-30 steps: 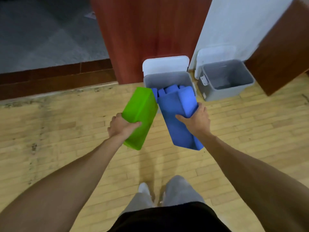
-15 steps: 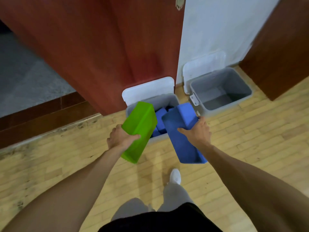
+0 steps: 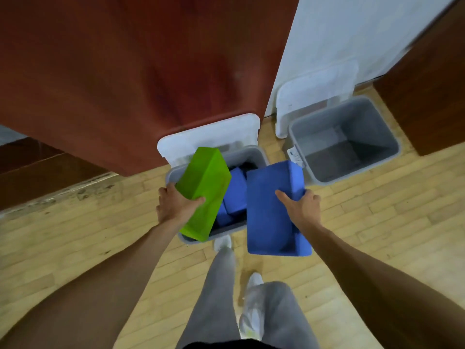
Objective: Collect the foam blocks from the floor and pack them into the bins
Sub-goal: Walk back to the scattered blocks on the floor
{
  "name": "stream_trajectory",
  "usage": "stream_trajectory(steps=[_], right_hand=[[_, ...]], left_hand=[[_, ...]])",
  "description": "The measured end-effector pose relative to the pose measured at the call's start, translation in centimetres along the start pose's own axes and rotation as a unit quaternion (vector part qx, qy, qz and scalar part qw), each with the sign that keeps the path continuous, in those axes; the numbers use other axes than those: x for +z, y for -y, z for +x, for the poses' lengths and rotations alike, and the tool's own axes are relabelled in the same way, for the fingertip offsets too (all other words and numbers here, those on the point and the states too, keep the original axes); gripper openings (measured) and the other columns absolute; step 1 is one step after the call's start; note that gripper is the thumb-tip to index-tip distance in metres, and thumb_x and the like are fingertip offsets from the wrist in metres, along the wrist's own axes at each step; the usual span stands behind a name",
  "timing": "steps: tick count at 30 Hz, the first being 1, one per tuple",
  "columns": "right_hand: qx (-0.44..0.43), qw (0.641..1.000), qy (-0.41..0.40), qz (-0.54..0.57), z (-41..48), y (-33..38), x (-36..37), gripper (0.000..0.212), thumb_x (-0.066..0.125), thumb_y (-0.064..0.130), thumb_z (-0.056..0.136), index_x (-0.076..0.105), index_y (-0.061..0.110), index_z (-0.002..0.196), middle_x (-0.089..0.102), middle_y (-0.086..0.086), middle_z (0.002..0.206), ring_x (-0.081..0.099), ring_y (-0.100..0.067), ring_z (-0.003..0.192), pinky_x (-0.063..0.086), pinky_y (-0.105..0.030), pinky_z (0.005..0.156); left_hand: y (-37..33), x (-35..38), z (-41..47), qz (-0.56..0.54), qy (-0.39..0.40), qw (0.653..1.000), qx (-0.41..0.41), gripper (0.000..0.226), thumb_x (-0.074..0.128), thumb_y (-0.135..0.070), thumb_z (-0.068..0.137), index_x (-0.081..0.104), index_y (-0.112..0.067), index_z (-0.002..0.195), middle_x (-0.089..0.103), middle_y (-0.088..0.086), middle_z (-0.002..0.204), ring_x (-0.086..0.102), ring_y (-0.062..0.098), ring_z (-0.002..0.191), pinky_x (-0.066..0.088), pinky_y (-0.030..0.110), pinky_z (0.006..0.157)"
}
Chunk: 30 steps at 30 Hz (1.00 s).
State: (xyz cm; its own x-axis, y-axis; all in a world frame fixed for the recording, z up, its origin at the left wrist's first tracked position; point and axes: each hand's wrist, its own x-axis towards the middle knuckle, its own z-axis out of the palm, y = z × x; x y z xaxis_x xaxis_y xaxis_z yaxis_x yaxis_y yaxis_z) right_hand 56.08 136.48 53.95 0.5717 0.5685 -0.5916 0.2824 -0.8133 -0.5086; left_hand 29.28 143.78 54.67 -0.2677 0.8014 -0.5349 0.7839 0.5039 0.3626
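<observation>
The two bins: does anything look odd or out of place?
Nothing damaged or spilled. The left bin holds blue blocks; the right bin holds no blocks and stands askew, its white lid leaning against the wall.

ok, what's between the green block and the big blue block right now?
In the head view, smaller blue blocks sit in the open grey bin between the green block and the big blue block.

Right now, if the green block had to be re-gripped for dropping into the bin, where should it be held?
Probably across its narrow thickness near the near end, coming from its left side, as the left hand does now. The green block is long and slab-like, tilted over the left bin, so that grip leaves its far end free to go in.
</observation>
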Motion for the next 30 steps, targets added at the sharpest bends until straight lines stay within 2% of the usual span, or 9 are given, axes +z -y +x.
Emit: stream_trajectory(steps=[9,13,18,21,23,25,27,29,30], right_hand=[[0.039,0.997,0.042,-0.046,18.0,-1.0,15.7,0.083,0.062,0.061,0.08,0.047,-0.003,0.13,0.048,-0.021,0.128,0.05,-0.037,0.119,0.043,-0.044,0.099],[0.03,0.995,0.067,-0.075,25.2,-3.0,22.0,0.09,0.055,0.065,0.082,0.038,-0.001,0.141,0.04,-0.022,0.14,0.042,-0.037,0.128,0.034,-0.042,0.108],[0.075,0.981,0.142,-0.106,29.9,-5.9,25.6,0.079,0.052,0.055,0.09,0.032,0.001,0.143,0.044,-0.019,0.14,0.047,-0.036,0.123,0.042,-0.04,0.095],[0.086,0.97,0.174,-0.145,28.6,-5.7,25.0,0.054,0.056,0.033,0.092,0.041,-0.001,0.131,0.048,-0.02,0.13,0.053,-0.036,0.111,0.044,-0.037,0.082],[0.026,0.966,0.177,-0.189,26.6,-4.0,23.0,0.033,0.053,0.021,0.091,0.051,-0.002,0.114,0.052,-0.019,0.121,0.053,-0.037,0.108,0.038,-0.031,0.077],[-0.052,0.938,0.218,-0.264,23.7,-1.0,20.2,0.016,0.047,0.017,0.092,0.052,0.003,0.086,0.057,-0.016,0.105,0.054,-0.036,0.105,0.031,-0.028,0.072],[-0.122,0.903,0.259,-0.32,20.0,2.7,17.3,0.025,0.037,0.027,0.088,0.044,0.008,0.072,0.057,-0.015,0.093,0.055,-0.033,0.097,0.032,-0.033,0.07],[-0.175,0.886,0.287,-0.32,16.0,6.5,14.2,0.026,0.031,0.035,0.078,0.037,0.014,0.064,0.051,-0.007,0.075,0.049,-0.028,0.082,0.029,-0.032,0.065],[-0.193,0.881,0.29,-0.321,14.0,8.5,12.5,0.027,0.033,0.035,0.082,0.035,0.017,0.061,0.046,-0.003,0.067,0.047,-0.026,0.078,0.028,-0.03,0.064]], left_hand=[[2.7,13.5,18.8,-0.006,0.038,0.999,-0.028,0.078,0.079,-0.049,0.068,0.047,-0.014,0.13,0.05,0.014,0.128,0.053,0.035,0.117,0.045,0.043,0.094],[4.7,19.9,25.3,0.023,0.064,0.997,-0.026,0.07,0.069,-0.059,0.075,0.053,-0.012,0.125,0.06,0.014,0.122,0.057,0.035,0.112,0.047,0.041,0.086],[7.2,25.4,27.8,0.063,0.108,0.992,-0.03,0.051,0.053,-0.042,0.093,0.05,-0.012,0.134,0.057,0.02,0.128,0.056,0.04,0.114,0.046,0.045,0.092],[7.2,24.8,26.2,0.021,0.114,0.992,-0.048,0.049,0.056,-0.036,0.087,0.058,-0.007,0.126,0.06,0.02,0.126,0.058,0.038,0.112,0.047,0.043,0.091],[6.2,22.7,24.2,0.003,0.125,0.99,-0.065,0.047,0.058,-0.03,0.085,0.058,-0.008,0.126,0.059,0.016,0.129,0.057,0.034,0.116,0.046,0.04,0.096],[4.2,19.1,21.3,-0.014,0.133,0.989,-0.063,0.038,0.059,-0.02,0.087,0.06,-0.008,0.123,0.061,0.015,0.127,0.056,0.032,0.117,0.044,0.036,0.097],[2.1,14.9,17.8,-0.025,0.147,0.987,-0.056,0.03,0.057,-0.016,0.09,0.063,-0.008,0.118,0.064,0.014,0.12,0.057,0.031,0.114,0.044,0.03,0.092],[-0.1,9.9,13.8,-0.032,0.155,0.987,-0.04,0.027,0.054,-0.016,0.093,0.064,-0.008,0.117,0.065,0.01,0.118,0.057,0.027,0.113,0.04,0.024,0.084],[-1.2,7.3,11.8,-0.037,0.152,0.987,-0.035,0.026,0.053,-0.017,0.094,0.064,-0.01,0.116,0.065,0.009,0.119,0.057,0.026,0.113,0.038,0.024,0.082]])
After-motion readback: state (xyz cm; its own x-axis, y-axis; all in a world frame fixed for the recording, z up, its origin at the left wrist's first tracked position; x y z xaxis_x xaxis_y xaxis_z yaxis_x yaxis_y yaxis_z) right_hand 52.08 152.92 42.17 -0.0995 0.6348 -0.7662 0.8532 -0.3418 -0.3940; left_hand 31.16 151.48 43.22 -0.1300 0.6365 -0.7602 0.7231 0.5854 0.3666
